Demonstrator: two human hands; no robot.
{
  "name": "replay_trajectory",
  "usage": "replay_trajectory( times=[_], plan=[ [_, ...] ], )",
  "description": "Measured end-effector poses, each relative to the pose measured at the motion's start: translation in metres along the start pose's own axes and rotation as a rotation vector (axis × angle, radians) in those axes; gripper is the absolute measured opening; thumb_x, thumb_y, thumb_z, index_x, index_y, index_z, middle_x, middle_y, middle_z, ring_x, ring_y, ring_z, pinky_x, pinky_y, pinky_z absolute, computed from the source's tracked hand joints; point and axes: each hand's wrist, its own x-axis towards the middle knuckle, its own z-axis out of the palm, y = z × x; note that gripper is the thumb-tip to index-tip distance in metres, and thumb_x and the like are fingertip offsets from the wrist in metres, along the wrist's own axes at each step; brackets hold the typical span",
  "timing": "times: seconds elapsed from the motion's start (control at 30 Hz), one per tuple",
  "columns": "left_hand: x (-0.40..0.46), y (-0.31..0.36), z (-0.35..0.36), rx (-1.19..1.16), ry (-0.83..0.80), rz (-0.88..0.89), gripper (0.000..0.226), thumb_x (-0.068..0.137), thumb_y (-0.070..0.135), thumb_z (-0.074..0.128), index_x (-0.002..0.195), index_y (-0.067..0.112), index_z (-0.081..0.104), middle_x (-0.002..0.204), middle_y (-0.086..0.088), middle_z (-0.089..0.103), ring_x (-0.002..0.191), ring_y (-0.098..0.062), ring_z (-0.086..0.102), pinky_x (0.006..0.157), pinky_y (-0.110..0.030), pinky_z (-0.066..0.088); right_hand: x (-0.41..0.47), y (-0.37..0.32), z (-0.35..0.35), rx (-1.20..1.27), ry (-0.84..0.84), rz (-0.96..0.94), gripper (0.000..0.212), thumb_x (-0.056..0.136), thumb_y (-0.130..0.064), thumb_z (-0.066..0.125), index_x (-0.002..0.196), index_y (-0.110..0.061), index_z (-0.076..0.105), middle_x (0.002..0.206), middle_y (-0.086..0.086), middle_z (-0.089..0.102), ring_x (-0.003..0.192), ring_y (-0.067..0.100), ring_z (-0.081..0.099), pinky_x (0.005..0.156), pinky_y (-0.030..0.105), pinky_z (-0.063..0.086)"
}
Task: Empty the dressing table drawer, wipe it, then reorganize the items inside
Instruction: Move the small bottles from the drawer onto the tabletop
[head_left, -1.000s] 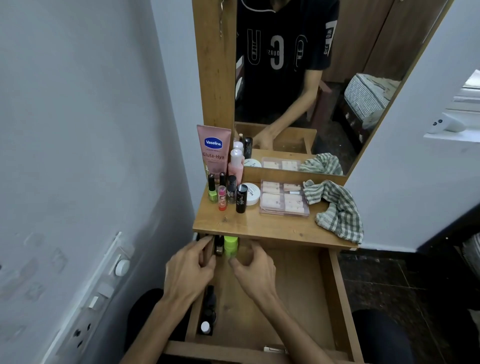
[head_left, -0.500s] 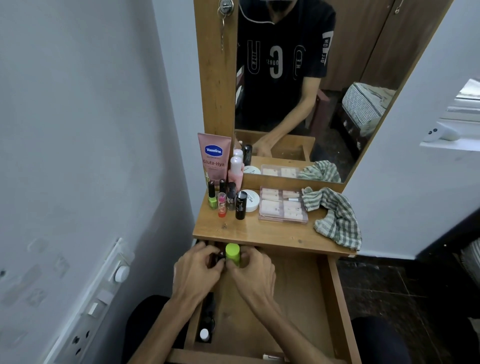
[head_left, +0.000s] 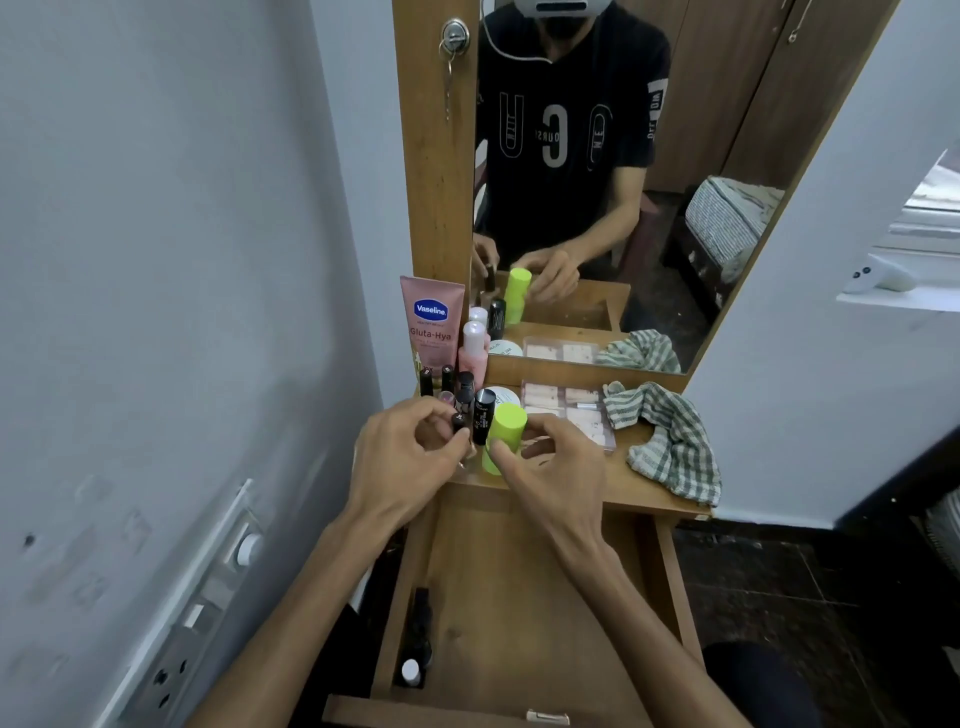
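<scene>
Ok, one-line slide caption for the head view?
Both hands lift a lime-green bottle and a small dark tube onto the dressing-table top.

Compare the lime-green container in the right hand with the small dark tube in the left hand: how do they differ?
The lime-green container is much wider and bright; the small dark tube is slim and black. The right hand grips the container, while the left hand pinches the tube at its fingertips. Both are held over the tabletop.
</scene>
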Motion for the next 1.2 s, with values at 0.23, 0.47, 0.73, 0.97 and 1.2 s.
replay_trajectory(
  times=[0.23,0.47,0.73,0.97,1.2],
  plan=[
    [0.014,-0.003,0.020,0.098,0.000,-0.035,0.016,0.084,0.029,0.079,0.100,0.028,0.078,0.074,0.020,0.071,0.066,0.004,0.063,0.071,-0.032,0.061,0.020,0.015,0.015,-0.035,0.022,-0.042,0.037,0.082,-0.035,0.083,0.115,-0.019,0.076,0.099,-0.003,0.075,0.078,0.003,0.065,0.069,0.030,0.060],
    [0.010,-0.001,0.021,0.113,-0.006,-0.040,0.033,0.085,0.030,0.080,0.117,0.024,0.077,0.076,0.018,0.072,0.074,-0.007,0.069,0.084,-0.037,0.062,0.009,0.022,0.011,-0.009,0.024,0.007,0.057,0.080,-0.042,0.087,0.129,-0.021,0.068,0.102,-0.010,0.068,0.085,0.005,0.063,0.073,0.030,0.060],
    [-0.038,-0.020,-0.007,0.116,-0.038,-0.065,0.015,0.078,0.019,0.079,0.077,0.031,0.070,0.069,0.013,0.066,0.063,-0.009,0.062,0.057,-0.023,0.053,-0.058,0.033,0.010,0.012,-0.488,0.030,0.020,0.083,-0.033,0.074,0.102,-0.029,0.079,0.087,-0.018,0.075,0.081,-0.003,0.070,0.072,0.017,0.059],
    [-0.093,-0.042,-0.025,0.303,-0.488,-0.117,0.022,0.069,0.024,0.076,0.076,0.042,0.066,0.078,0.021,0.063,0.077,0.003,0.060,0.057,-0.009,0.035,-0.086,0.028,0.027,-0.084,-0.820,-0.010,0.034,0.073,-0.026,0.068,0.105,-0.028,0.077,0.092,-0.015,0.076,0.079,0.002,0.072,0.074,0.024,0.062],
    [-0.097,-0.046,-0.022,0.361,-0.583,-0.086,0.040,0.070,0.017,0.065,0.099,0.044,0.070,0.078,0.016,0.057,0.077,0.000,0.057,0.060,-0.015,0.037,-0.101,0.029,0.041,-0.094,-0.726,0.079,0.035,0.070,-0.044,0.074,0.102,-0.035,0.067,0.089,-0.017,0.073,0.078,-0.001,0.070,0.071,0.024,0.060]
  ],
)
